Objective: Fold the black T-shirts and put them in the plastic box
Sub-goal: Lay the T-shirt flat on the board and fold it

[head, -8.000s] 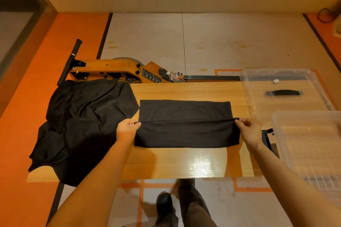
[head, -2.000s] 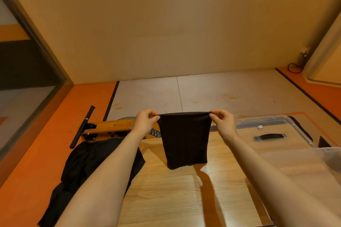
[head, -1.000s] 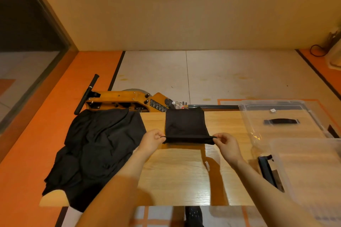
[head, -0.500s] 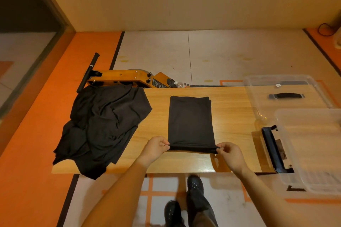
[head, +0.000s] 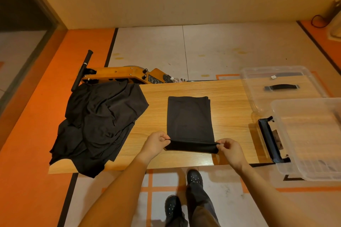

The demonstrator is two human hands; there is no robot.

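A black T-shirt (head: 189, 118), folded into a narrow strip, lies lengthwise in the middle of the wooden table (head: 228, 97). Its near end is lifted slightly off the wood. My left hand (head: 156, 143) pinches the near left corner and my right hand (head: 229, 148) pinches the near right corner. A loose heap of black T-shirts (head: 99, 121) covers the table's left end and hangs over its edges. The clear plastic box (head: 310, 138) sits at the right end, overhanging the near edge; nothing black shows inside it.
The box's clear lid (head: 276, 86) with a black handle lies at the far right of the table. A black latch part (head: 270, 140) sits left of the box. An orange machine (head: 118, 75) stands on the floor behind the table. My shoes (head: 184, 193) are below.
Since one second ago I have drawn the folded strip toward me and laid it flat on the table. In the last half second both hands stay pinching the near corners.
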